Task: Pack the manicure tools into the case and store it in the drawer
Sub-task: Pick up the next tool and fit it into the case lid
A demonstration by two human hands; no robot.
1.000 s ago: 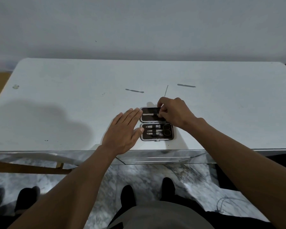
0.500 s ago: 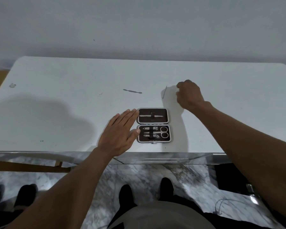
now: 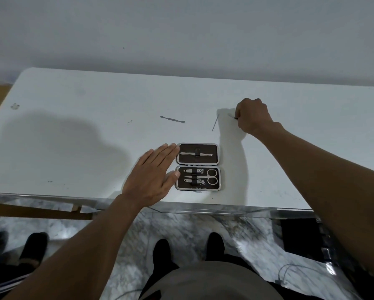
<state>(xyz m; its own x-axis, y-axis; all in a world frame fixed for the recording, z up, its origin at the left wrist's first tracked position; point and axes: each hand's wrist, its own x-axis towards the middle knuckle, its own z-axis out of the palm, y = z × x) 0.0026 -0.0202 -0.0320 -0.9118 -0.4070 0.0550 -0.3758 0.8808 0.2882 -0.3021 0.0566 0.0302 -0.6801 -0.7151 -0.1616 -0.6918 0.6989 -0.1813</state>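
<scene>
An open manicure case (image 3: 205, 161) with dark lining lies near the front edge of the white table (image 3: 73, 131). Its far half holds tweezers (image 3: 195, 153) under a strap. Its near half holds small scissors (image 3: 211, 176) and other steel tools. My left hand (image 3: 151, 176) lies flat and open on the table, fingertips touching the case's left side. My right hand (image 3: 253, 118) is farther back and to the right, fingers closed on a flat metal nail tool (image 3: 233, 117); only its tip shows. A cuticle pusher (image 3: 172, 119) and a thin pick (image 3: 215, 123) lie loose behind the case.
A mirrored drawer front (image 3: 203, 210) runs under the table's front edge. The floor is marble. Another person's dark shoes (image 3: 19, 247) stand at the lower left. A cable (image 3: 290, 271) and a black object (image 3: 300, 237) are on the floor at the right.
My right hand left the case's far half and moved back and right, closing over the flat tool. The tweezers now sit strapped in the case. My left hand stayed put.
</scene>
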